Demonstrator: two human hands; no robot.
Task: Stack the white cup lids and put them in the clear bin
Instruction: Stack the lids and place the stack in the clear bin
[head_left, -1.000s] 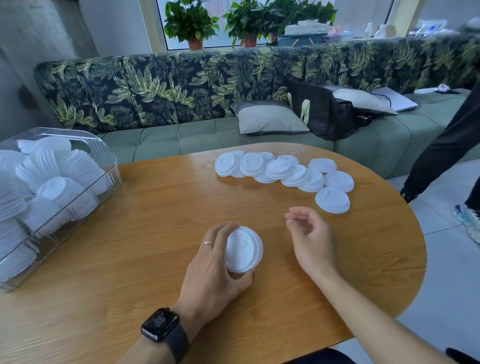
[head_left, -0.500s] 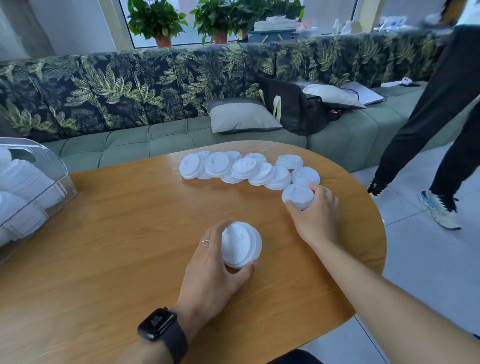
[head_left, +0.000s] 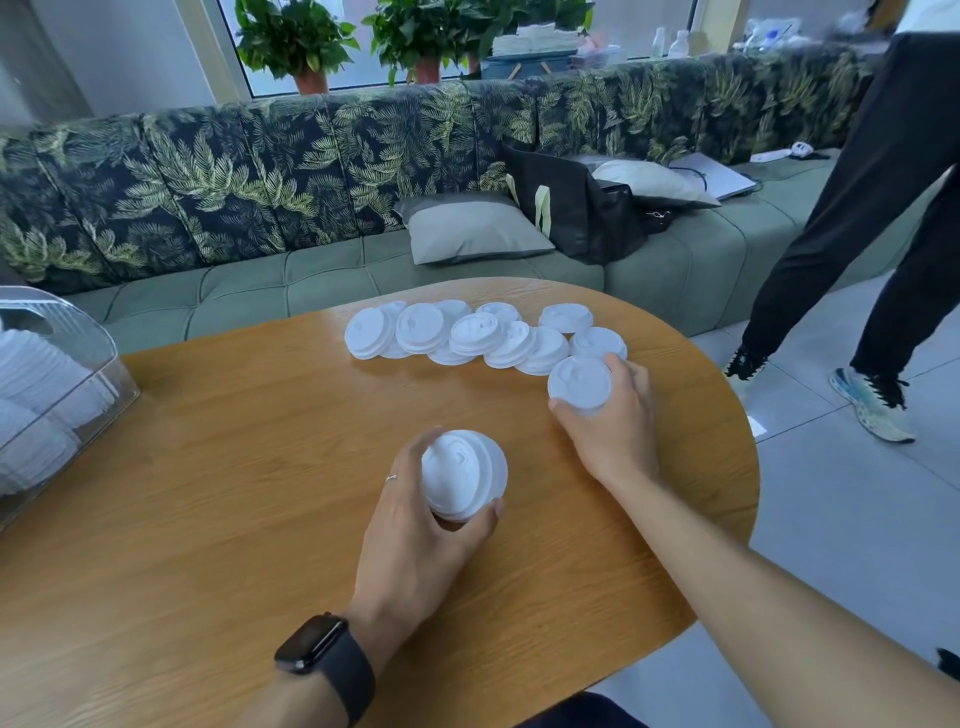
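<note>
My left hand (head_left: 415, 530) grips a small stack of white cup lids (head_left: 462, 475), tilted on edge above the middle of the wooden table (head_left: 234, 467). My right hand (head_left: 613, 421) holds a single white lid (head_left: 579, 384), tipped up off the table at the near right end of the loose lids. Several more white lids (head_left: 467, 335) lie overlapping in a row across the far side of the table. The clear bin (head_left: 67, 364) stands at the left edge, holding many stacked lids behind its curved wall; only part of it shows.
A green sofa (head_left: 322, 280) with a leaf-print back runs behind the table, bearing a grey cushion (head_left: 472, 228) and a black bag (head_left: 576, 208). A person in dark trousers (head_left: 878, 208) walks on the tiled floor at right. The table's rounded edge curves close to my right arm.
My right hand reached out to the nearest loose lid and has lifted it on edge. My left hand kept its stack in place. The view shifted right, and a person walked in.
</note>
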